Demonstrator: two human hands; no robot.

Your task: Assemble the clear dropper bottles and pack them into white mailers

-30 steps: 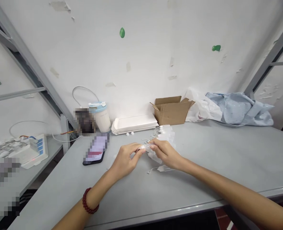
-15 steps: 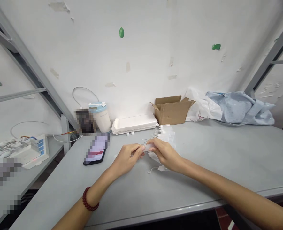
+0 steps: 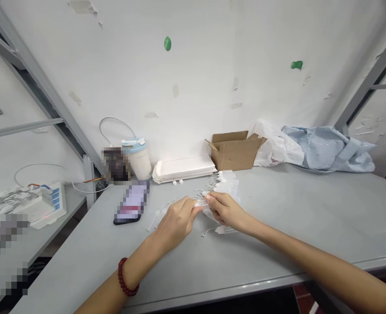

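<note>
Left hand (image 3: 177, 219) and right hand (image 3: 226, 210): each grip pinches small whitish piece (image 3: 201, 203), above grey worktop (image 3: 258, 261).

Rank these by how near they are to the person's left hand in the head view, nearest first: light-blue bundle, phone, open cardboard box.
1. Phone: just left of the left hand.
2. Open cardboard box: farther back, to the right.
3. Light-blue bundle: far right, beyond the box.
</note>
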